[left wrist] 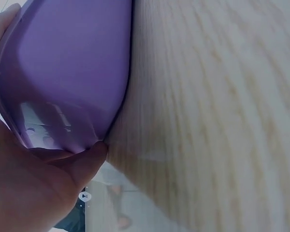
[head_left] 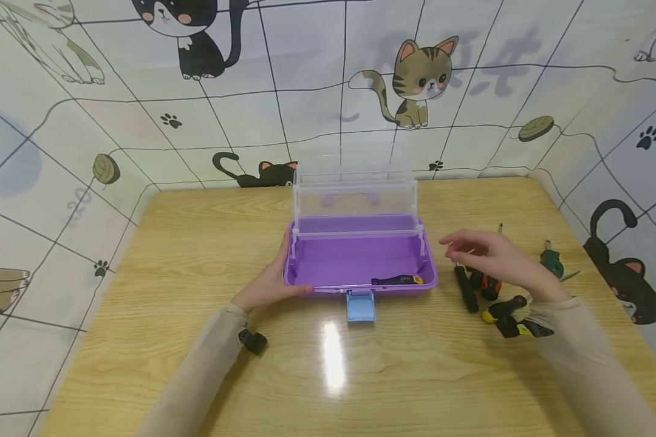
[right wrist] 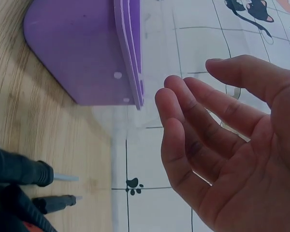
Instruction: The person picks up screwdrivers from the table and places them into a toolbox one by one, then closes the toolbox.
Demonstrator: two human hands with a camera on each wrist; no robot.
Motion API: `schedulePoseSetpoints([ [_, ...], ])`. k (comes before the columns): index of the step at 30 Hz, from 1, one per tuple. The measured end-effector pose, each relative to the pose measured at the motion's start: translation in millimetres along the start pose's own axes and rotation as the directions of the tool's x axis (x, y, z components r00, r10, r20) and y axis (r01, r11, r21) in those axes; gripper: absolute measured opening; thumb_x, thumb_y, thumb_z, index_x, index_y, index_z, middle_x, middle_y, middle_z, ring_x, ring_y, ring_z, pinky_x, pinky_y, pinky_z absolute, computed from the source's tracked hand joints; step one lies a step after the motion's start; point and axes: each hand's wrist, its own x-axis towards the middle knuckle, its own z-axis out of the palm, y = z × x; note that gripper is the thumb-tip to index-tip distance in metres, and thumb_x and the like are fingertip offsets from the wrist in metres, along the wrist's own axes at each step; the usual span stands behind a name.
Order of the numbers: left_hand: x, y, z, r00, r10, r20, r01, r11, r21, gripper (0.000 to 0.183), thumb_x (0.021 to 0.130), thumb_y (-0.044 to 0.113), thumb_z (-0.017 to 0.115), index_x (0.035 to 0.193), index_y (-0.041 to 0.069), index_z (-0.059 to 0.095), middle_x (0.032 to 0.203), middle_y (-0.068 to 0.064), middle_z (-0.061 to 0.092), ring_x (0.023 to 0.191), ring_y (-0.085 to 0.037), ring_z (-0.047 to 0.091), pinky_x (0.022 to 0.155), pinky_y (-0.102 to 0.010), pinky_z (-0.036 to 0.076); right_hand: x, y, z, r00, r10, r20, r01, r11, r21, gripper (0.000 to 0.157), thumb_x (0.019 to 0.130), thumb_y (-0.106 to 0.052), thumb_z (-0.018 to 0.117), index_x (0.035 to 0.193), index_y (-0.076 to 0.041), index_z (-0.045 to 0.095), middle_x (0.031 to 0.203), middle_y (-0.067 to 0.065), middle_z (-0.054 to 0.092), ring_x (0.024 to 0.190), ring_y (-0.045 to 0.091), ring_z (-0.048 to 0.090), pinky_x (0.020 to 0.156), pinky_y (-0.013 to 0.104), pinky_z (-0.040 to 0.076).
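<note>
An open purple toolbox [head_left: 355, 258] with a raised clear lid [head_left: 355, 200] and a light-blue latch [head_left: 361, 306] stands mid-table. Inside, along its front wall, lies a black-and-yellow screwdriver [head_left: 398, 280]. My left hand [head_left: 270, 282] holds the box's left end, thumb on the front rim; the left wrist view shows fingers around the purple wall [left wrist: 72, 63]. Beyond the box's right end, my right hand [head_left: 494, 258] hovers with loosely bent fingers and nothing in them. Partly hidden under it lie several screwdrivers, among them a black-handled one [head_left: 466, 290] and a red-and-black one [head_left: 491, 287].
Farther right on the wooden table [head_left: 197, 243] are a green-handled screwdriver [head_left: 551, 261] and a stubby yellow-and-black tool [head_left: 504, 309]. A black-and-yellow item [head_left: 525, 328] lies near the right sleeve. A cat-print sheet [head_left: 306, 109] surrounds the table's back and sides.
</note>
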Motion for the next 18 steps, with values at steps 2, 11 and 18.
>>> schedulePoseSetpoints([
  [2,-1.4,9.7,-0.7,1.0,-0.001,0.009,0.001,1.0,-0.006,0.13,0.075,0.019,0.085,0.15,0.035,-0.02,0.16,-0.002,-0.009,0.144,-0.031,0.011,0.112,-0.051,0.016,-3.7,2.4,-2.3,1.0,0.01,-0.002,-0.01,1.0,0.006,0.029,0.096,-0.009,0.06,0.125,-0.005,0.062,0.107,0.006,0.067,0.091,0.008,0.061,0.075,0.022,0.051],
  [11,0.3,6.2,-2.7,1.0,-0.013,0.029,0.012,0.999,0.041,0.13,0.076,0.013,0.083,0.15,0.029,-0.022,0.159,-0.004,-0.013,0.144,-0.03,0.009,0.113,-0.05,0.016,-16.3,10.8,-8.2,0.997,0.075,-0.019,-0.075,0.997,0.026,0.032,0.098,-0.012,0.059,0.129,-0.004,0.059,0.11,0.011,0.066,0.092,0.01,0.062,0.069,0.027,0.052],
  [18,2.6,-4.1,-3.0,1.0,-0.009,0.022,0.008,0.999,0.05,0.132,0.074,0.02,0.086,0.149,0.04,-0.021,0.16,0.003,-0.012,0.144,-0.026,0.01,0.113,-0.048,0.017,-26.1,17.6,-11.9,0.993,0.112,-0.039,-0.112,0.994,-0.001,0.034,0.098,-0.013,0.058,0.131,-0.004,0.057,0.111,0.012,0.065,0.092,0.012,0.063,0.071,0.024,0.052],
])
